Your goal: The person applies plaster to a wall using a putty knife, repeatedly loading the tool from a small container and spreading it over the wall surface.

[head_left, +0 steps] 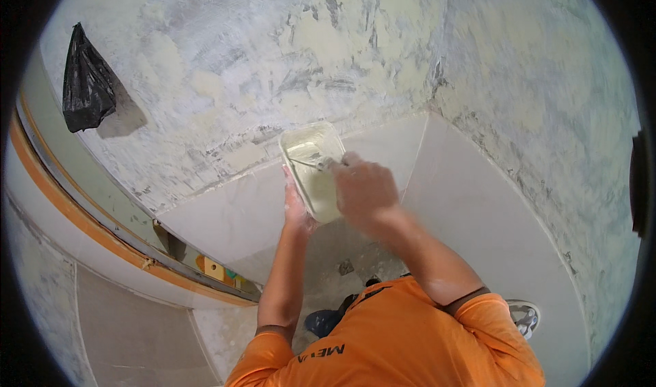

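Observation:
In the middle of the view, my left hand [298,206] grips a pale rectangular plastic tub [320,202] from its left side and underneath. Wet cream-coloured filler [305,146] coats the inside of the tub. Closed around the handle of a putty knife [309,162], my right hand [367,187] is over the tub's right rim. The knife's blade lies inside the tub, partly covered in filler. My right fingers hide most of the handle. White smears mark both hands.
A patchy plastered wall [253,66] rises ahead, above large grey tiles [471,202]. A black plastic bag [87,86] hangs at the upper left, near an orange-edged door frame [89,216]. A round fixture [525,316] is at the lower right.

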A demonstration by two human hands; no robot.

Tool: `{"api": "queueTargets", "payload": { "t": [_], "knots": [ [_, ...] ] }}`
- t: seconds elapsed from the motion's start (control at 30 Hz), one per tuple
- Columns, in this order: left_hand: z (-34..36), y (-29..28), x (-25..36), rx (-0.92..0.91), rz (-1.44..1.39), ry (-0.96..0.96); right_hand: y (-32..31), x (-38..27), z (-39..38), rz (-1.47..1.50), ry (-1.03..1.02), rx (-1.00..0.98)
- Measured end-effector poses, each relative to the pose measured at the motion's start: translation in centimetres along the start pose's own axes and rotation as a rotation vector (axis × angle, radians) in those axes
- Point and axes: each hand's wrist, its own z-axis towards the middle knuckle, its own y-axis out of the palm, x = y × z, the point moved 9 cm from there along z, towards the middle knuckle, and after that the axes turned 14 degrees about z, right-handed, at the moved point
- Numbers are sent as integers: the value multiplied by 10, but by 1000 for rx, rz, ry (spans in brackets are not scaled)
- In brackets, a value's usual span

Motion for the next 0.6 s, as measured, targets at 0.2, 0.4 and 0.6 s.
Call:
{"api": "queueTargets", "payload": {
  "t": [0.2,0.4,0.6],
  "knots": [
    [5,-6,7,-13,-209,107,20,-9,-25,-39,-221,-121],
    [9,-15,10,-44,-270,92,-17,-9,-8,-54,-301,-11],
    [8,-12,4,-122,-202,69,6,-18,4,-86,-178,2]
  ]
}}
